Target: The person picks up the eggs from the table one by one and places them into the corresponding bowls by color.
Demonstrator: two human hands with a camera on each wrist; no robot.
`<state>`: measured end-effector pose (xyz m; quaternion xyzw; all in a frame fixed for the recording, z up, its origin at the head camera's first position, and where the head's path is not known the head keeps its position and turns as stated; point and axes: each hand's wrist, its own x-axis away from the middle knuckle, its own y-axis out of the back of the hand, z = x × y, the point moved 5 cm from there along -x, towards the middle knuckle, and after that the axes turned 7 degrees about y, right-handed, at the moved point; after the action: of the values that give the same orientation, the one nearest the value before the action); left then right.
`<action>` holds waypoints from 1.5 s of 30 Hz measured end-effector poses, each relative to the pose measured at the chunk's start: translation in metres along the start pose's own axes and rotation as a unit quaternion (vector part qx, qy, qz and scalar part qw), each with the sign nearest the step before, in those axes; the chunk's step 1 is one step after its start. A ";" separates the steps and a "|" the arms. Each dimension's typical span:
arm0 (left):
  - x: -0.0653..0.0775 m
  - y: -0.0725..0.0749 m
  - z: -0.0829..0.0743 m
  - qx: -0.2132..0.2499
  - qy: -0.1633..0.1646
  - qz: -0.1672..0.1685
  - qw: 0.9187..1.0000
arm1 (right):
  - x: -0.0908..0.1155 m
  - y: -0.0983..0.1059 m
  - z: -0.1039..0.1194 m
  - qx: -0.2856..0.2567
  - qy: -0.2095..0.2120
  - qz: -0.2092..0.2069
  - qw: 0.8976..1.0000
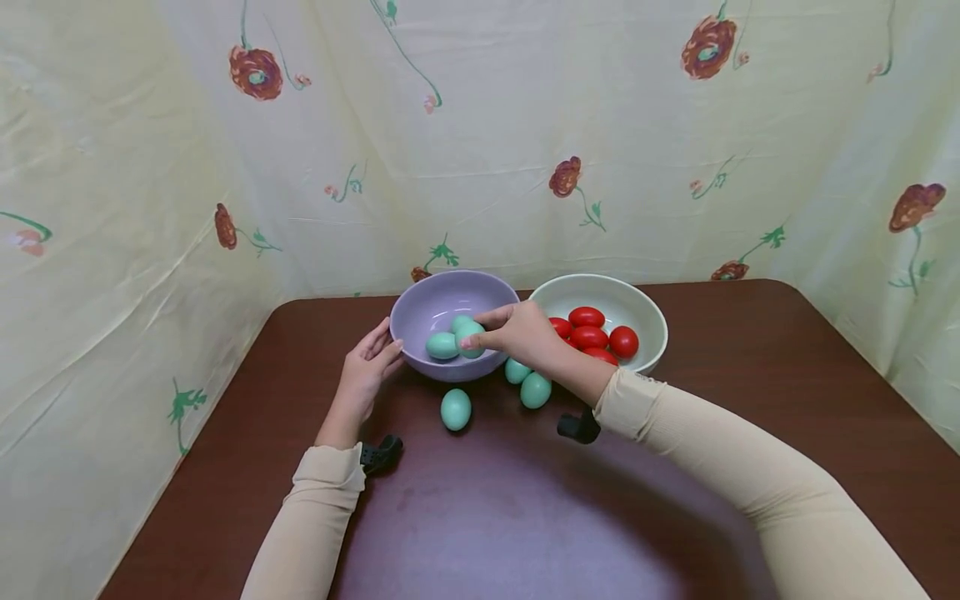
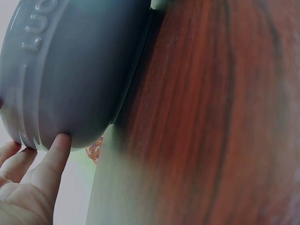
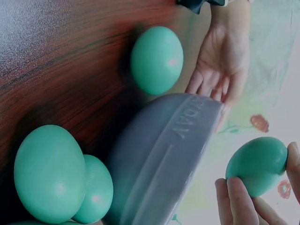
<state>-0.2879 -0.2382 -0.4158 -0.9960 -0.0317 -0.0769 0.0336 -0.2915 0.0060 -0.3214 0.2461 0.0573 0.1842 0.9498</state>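
Note:
My right hand (image 1: 525,333) pinches a mint-green egg (image 3: 258,164) between thumb and fingers, above the inside of a lilac bowl (image 1: 450,372). In the head view, two more mint-green eggs (image 1: 442,346) show within that bowl, next to the held one. At the bowl's left side my left hand (image 1: 365,375) touches the outer wall and rim with its fingertips, the fingers fairly straight. The left wrist view shows these fingertips (image 2: 61,140) against the wall. A single mint-green egg (image 1: 456,409) lies on the table in front of the bowl.
Two mint-green eggs (image 1: 536,391) sit close together on the table under my right forearm. A white bowl (image 1: 652,321) with several red eggs (image 1: 588,337) stands to the right, partly behind that arm. The brown table (image 1: 750,358) meets a flowered curtain (image 1: 480,167) at the back.

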 end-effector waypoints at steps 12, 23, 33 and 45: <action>0.011 0.005 0.014 -0.017 0.001 -0.009 1.000 | 0.002 -0.015 -0.013 -0.029 -0.007 -0.020 0.999; 0.002 0.000 0.003 -0.021 -0.013 -0.010 1.000 | -0.013 0.001 -0.010 -0.024 -0.012 -0.054 0.998; 0.000 0.000 0.004 -0.017 -0.013 0.000 1.000 | -0.025 -0.001 -0.011 -0.001 -0.021 -0.058 0.998; 0.002 -0.002 0.002 -0.013 -0.010 -0.004 1.000 | -0.047 -0.017 -0.013 0.150 0.035 -0.006 0.988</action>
<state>-0.2861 -0.2363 -0.4169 -0.9969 -0.0354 -0.0677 0.0197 -0.3317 -0.0198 -0.3408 0.3787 0.1192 0.1760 0.9008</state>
